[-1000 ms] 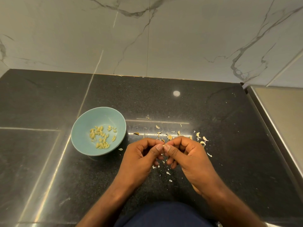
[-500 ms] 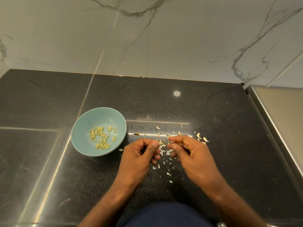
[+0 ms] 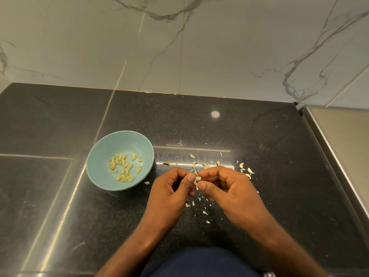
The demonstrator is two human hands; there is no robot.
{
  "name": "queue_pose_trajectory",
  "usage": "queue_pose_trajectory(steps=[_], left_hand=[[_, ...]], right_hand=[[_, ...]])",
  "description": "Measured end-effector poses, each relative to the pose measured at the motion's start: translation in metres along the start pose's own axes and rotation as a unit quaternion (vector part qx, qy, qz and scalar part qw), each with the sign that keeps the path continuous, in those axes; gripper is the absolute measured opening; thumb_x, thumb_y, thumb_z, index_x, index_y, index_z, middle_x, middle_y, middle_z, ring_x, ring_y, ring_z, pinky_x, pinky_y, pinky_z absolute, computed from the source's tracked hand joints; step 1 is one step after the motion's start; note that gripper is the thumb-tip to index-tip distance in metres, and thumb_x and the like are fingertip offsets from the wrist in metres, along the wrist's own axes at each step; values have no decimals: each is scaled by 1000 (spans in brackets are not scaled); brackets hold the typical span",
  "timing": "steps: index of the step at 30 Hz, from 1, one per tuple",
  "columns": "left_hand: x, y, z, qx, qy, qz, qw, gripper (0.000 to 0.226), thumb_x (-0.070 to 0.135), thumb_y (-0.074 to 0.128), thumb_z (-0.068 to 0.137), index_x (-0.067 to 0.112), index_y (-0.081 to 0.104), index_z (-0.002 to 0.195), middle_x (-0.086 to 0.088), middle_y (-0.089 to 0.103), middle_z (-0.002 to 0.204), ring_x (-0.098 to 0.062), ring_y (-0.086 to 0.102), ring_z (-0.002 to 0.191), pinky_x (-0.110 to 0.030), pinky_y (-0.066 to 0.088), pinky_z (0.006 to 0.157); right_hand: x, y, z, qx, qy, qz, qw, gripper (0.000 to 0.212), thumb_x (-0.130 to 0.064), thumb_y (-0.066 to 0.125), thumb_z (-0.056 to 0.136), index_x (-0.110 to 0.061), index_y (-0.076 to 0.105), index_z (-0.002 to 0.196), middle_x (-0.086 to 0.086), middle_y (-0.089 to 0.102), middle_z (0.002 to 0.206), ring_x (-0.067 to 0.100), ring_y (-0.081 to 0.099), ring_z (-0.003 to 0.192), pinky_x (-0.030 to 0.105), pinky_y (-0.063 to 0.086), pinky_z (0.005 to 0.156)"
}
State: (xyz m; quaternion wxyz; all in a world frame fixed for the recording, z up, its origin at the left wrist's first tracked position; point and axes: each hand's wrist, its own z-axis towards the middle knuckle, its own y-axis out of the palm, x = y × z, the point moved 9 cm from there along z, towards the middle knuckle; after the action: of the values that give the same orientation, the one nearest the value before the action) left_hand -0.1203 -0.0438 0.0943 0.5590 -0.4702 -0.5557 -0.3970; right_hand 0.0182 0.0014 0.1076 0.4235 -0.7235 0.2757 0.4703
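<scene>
Both hands meet over the dark surface. The left hand (image 3: 169, 194) and the right hand (image 3: 229, 188) have their fingers curled in, and their thumb and finger tips pinch one tiny pale seed (image 3: 198, 178) between them. It is up off the surface, right where the two hands touch. I think they hold it from both sides so the shell can be pulled open.

The blue bowl (image 3: 103, 150) stands just left of the left hand, near enough for a short drop. A small heap of yellow kernels (image 3: 123, 166) lies in the bottom, so it looks like the place for the clean ones. The shell bits (image 3: 242, 166) lie loose on the surface under and behind the hands, apart from the bowl. That keeps the rubbish away from the good ones.

The surface (image 3: 279, 176) is shiny black stone with small speckles and a round spot of light. Behind it stands a white wall (image 3: 219, 47) with grey lines like marble. At the right is a grey metal edge (image 3: 339, 146)
</scene>
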Motion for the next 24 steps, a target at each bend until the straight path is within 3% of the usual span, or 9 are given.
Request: queue_pose_trajectory(steps=[2, 4, 11, 14, 18, 24], left_hand=[[3, 0, -1, -1, 14, 24, 1000, 11, 23, 62, 93, 17, 69, 87, 4, 68, 71, -5, 63, 64, -16, 49, 60], [6, 1, -3, 2, 29, 39, 999, 11, 17, 63, 95, 19, 68, 85, 4, 67, 69, -4, 62, 63, -17, 48, 60], [28, 0, -7, 22, 155, 134, 978, 13, 12, 64, 94, 24, 65, 89, 16, 63, 79, -7, 63, 74, -13, 46, 66], [36, 1, -10, 33, 217, 180, 959, 11, 13, 61, 93, 23, 64, 92, 16, 59, 82, -4, 59, 75, -13, 45, 67], [44, 3, -15, 42, 289, 220, 931, 10, 16, 54, 94, 23, 59, 98, 15, 55, 89, 1, 55, 79, -11, 45, 71], [49, 5, -21, 46, 323, 217, 920, 11, 16, 51, 95, 22, 57, 102, 13, 56, 94, 3, 56, 83, -8, 46, 75]], right_hand=[[-4, -1, -2, 11, -17, 16, 1000, 8, -19, 73, 89, -24, 74, 94, -9, 74, 82, 4, 67, 73, 21, 52, 67], [-6, 0, -3, 14, -21, 18, 1000, 6, -18, 73, 90, -23, 74, 88, -7, 73, 75, 4, 65, 67, 21, 51, 63], [-8, 3, -5, 7, -6, 116, 993, 12, -8, 63, 96, -12, 72, 88, 9, 73, 80, 22, 67, 65, 31, 53, 57], [-4, 8, -6, 10, 33, 225, 974, 19, -10, 63, 95, -11, 71, 78, 12, 70, 75, 22, 62, 57, 28, 47, 48], [0, 23, -8, -31, 99, 333, 937, 12, -18, 68, 80, -16, 71, 68, 13, 64, 70, 17, 56, 49, 23, 40, 39], [4, 34, -11, -56, 176, 385, 904, 22, -19, 57, 78, -18, 69, 59, 6, 58, 62, 12, 49, 42, 19, 31, 35]])
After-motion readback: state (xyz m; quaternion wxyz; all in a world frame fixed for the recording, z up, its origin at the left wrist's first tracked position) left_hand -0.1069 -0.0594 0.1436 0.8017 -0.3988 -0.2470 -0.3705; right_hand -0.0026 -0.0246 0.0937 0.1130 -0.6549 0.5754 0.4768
